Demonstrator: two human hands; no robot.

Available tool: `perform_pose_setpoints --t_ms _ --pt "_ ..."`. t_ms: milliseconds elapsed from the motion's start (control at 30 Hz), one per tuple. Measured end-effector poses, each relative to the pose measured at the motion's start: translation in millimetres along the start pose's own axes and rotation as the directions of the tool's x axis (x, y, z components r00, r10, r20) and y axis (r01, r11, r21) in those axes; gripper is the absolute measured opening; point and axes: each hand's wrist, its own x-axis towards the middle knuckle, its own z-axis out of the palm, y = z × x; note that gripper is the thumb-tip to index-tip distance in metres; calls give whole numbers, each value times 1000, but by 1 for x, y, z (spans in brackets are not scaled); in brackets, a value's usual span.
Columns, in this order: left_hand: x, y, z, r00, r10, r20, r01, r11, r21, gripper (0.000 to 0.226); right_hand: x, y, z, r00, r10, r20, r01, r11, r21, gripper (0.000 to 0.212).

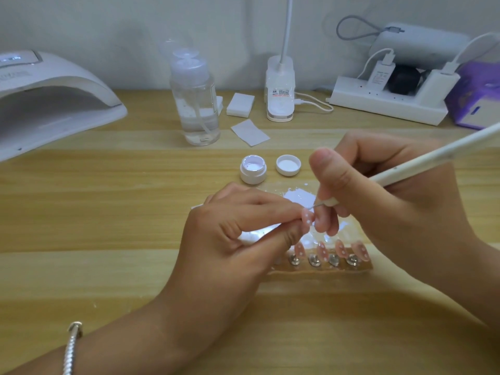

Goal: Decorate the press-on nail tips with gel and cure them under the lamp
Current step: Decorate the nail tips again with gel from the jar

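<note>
Pinches dotted pink nail tip (307, 216) in fingers of left hand (238, 234) | grips white dotting pen (405, 169) in fingers of right hand (384, 196)

Pink white-dotted nail tip (308, 216) mid-frame, white dotting pen (405, 169) pointing at it; open white gel pot (253, 170) above; white domed lamp (54, 85) upper left.

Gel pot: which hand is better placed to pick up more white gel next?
Right, probably. The right hand grips the dotting tool, and the open gel pot stands just beyond its tip. The left hand is busy pinching the nail tip being dotted.
</note>
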Motion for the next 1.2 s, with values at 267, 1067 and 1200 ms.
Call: perform_pose_setpoints --t_ms 267,1067,1200 --pt "0 0 1 1000 12 0 -12 1000 13 8 0 2 0 1000 28 5 -28 1000 -12 37" --pt "0 1 1 999 -7 -38 7 1000 -8 8 12 4 -13 995 -64 -75 70 995 70 37" --pt "-2 3 -2 997 -31 -67 29 999 -27 9 18 15 -36 988 -149 -40 131 947 -294 28"
